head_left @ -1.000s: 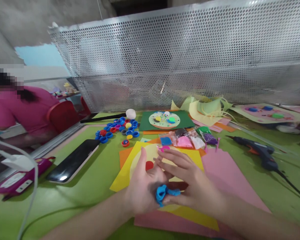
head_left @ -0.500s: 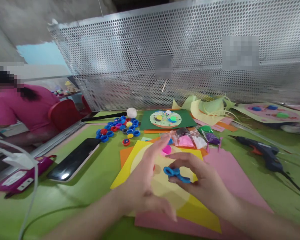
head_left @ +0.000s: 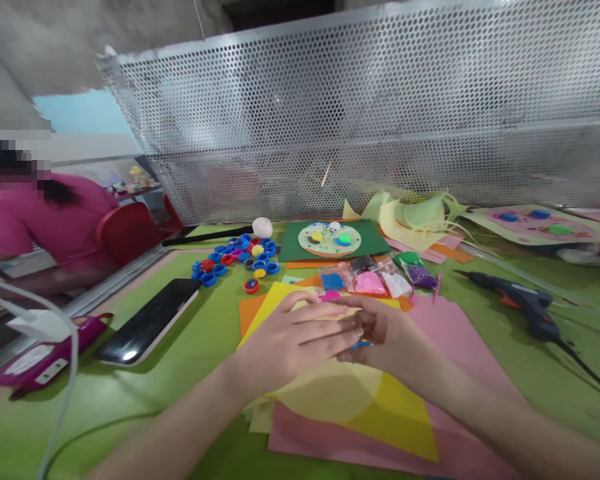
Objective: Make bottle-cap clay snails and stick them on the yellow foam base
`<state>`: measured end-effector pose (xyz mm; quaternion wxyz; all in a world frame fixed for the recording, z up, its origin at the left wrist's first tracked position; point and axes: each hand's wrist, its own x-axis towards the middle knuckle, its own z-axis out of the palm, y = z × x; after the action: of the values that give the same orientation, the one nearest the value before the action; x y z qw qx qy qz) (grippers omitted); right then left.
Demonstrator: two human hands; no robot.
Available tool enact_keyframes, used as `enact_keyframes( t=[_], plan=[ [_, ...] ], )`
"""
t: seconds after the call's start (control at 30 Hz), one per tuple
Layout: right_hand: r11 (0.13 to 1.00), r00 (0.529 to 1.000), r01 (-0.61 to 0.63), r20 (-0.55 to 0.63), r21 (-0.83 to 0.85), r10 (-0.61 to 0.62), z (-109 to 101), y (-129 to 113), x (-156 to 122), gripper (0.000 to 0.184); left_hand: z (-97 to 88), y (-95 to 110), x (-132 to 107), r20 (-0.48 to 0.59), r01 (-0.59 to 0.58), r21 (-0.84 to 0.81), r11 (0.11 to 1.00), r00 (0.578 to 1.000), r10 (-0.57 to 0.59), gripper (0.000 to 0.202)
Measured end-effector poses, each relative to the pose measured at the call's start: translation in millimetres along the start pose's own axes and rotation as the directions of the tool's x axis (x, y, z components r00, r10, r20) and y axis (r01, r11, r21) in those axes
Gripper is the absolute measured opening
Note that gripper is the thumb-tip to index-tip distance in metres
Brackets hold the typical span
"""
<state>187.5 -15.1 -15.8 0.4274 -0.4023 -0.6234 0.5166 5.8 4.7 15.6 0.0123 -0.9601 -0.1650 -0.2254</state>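
Head view: a person's left hand (head_left: 285, 343), fingers nearly straight, overlaps the fingertips of the curled right hand (head_left: 395, 343); whether its hidden palm side grips anything cannot be told. Mostly concealed, a small, soft-looking blue piece (head_left: 363, 344) sits between the right hand's thumb and fingers, probably raised to stay off the pale round paper (head_left: 337, 397) below both hands. Just beyond them, clear plastic bags of coloured material (head_left: 370, 283) lie, presumably for easy reach.

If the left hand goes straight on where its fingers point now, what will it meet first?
The left hand would probably meet the right hand; they may even touch, depth is unclear.
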Motion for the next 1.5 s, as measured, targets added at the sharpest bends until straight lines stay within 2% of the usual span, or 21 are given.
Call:
enact_keyframes(
  t=[0.13, 0.2, 0.23, 0.3, 0.33, 0.37, 0.4, 0.43, 0.5, 0.57, 0.6, 0.67, 0.77, 0.83, 1.03, 1.17, 1.27, 1.3, 1.37, 1.43, 1.5],
  plan=[
    [0.993, 0.999, -0.033, -0.030, -0.111, 0.030, -16, -5, 8, 0.041, 3.9, -8, -2, -0.202, 0.015, -0.138, 0.990, 0.978, -0.043, 0.021],
    [0.983, 0.998, -0.021, -0.067, -0.184, 0.009, -25, -7, 12, 0.038, 4.8, -11, -1, -0.200, 0.175, -0.288, 0.941, 0.950, -0.238, 0.017],
    [0.974, 0.996, -0.008, -0.091, -0.225, -0.013, -29, -7, 14, 0.039, 4.8, -12, -1, -0.156, 0.305, -0.404, 0.863, 0.906, -0.393, 0.014],
    [0.952, 0.989, 0.030, -0.127, -0.305, -0.072, -33, -8, 14, 0.041, 4.6, -13, 2, 0.002, 0.529, -0.622, 0.577, 0.738, -0.675, 0.013],
    [0.938, 0.986, 0.054, -0.133, -0.343, -0.105, -33, -8, 14, 0.041, 4.8, -12, 4, 0.071, 0.582, -0.681, 0.445, 0.657, -0.751, 0.016],
    [0.924, 0.983, 0.079, -0.127, -0.374, -0.136, -31, -8, 12, 0.042, 5.4, -12, 5, 0.114, 0.605, -0.713, 0.356, 0.600, -0.792, 0.022],
    [0.910, 0.980, 0.105, -0.113, -0.402, -0.163, -29, -7, 10, 0.043, 6.3, -10, 6, 0.141, 0.610, -0.730, 0.307, 0.575, -0.806, 0.028],
    [0.894, 0.977, 0.130, -0.096, -0.429, -0.189, -27, -6, 8, 0.046, 7.5, -8, 7, 0.175, 0.613, -0.737, 0.284, 0.579, -0.796, 0.033],
    [0.855, 0.970, 0.169, -0.073, -0.490, -0.233, -22, -4, 4, 0.053, 10.7, -2, 9, 0.290, 0.603, -0.763, 0.233, 0.641, -0.711, 0.037],
    [0.769, 0.954, 0.216, -0.037, -0.602, -0.298, -20, -2, 2, 0.058, 14.0, 4, 10, 0.396, 0.585, -0.793, 0.170, 0.707, -0.585, 0.036],
    [0.714, 0.943, 0.242, -0.012, -0.657, -0.331, -20, -1, 1, 0.057, 15.6, 7, 9, 0.419, 0.578, -0.801, 0.154, 0.725, -0.547, 0.034],
    [0.608, 0.920, 0.303, 0.059, -0.734, -0.387, -21, 0, 0, 0.047, 18.5, 11, 8, 0.422, 0.579, -0.800, 0.157, 0.729, -0.539, 0.031],
    [0.499, 0.883, 0.402, 0.180, -0.768, -0.434, -22, 0, -1, 0.019, 21.6, 11, 6, 0.412, 0.594, -0.783, 0.185, 0.718, -0.562, 0.028],
    [0.407, 0.846, 0.463, 0.254, -0.788, -0.470, -20, 0, -2, 0.009, 22.0, 11, 7, 0.408, 0.610, -0.768, 0.196, 0.701, -0.585, 0.024],
    [0.166, 0.718, 0.540, 0.349, -0.825, -0.603, -22, -2, -5, 0.041, 12.0, 9, 11, 0.483, 0.664, -0.743, 0.078, 0.613, -0.625, 0.019],
    [0.131, 0.702, 0.484, 0.295, -0.865, -0.648, -36, -7, -3, 0.036, 0.5, -7, 5, 0.413, 0.682, -0.729, 0.055, 0.502, -0.760, 0.023],
    [0.179, 0.714, 0.388, 0.172, -0.904, -0.679, -42, -12, -1, 0.033, -5.1, -16, 2, 0.303, 0.633, -0.770, 0.075, 0.467, -0.831, 0.023],
    [0.210, 0.725, 0.351, 0.123, -0.913, -0.677, -41, -13, -2, 0.033, -5.2, -16, 3, 0.290, 0.621, -0.779, 0.084, 0.477, -0.830, 0.025],
    [0.269, 0.760, 0.300, 0.059, -0.915, -0.647, -36, -14, -3, 0.043, -1.8, -10, 6, 0.322, 0.611, -0.787, 0.089, 0.529, -0.785, 0.032],
    [0.286, 0.782, 0.319, 0.080, -0.903, -0.619, -27, -11, -5, 0.049, 5.6, 1, 9, 0.413, 0.594, -0.801, 0.077, 0.641, -0.648, 0.041],
    [0.283, 0.800, 0.379, 0.158, -0.881, -0.579, -20, -7, -6, 0.049, 13.7, 12, 12, 0.442, 0.537, -0.842, 0.056, 0.745, -0.500, 0.043]
  ],
)
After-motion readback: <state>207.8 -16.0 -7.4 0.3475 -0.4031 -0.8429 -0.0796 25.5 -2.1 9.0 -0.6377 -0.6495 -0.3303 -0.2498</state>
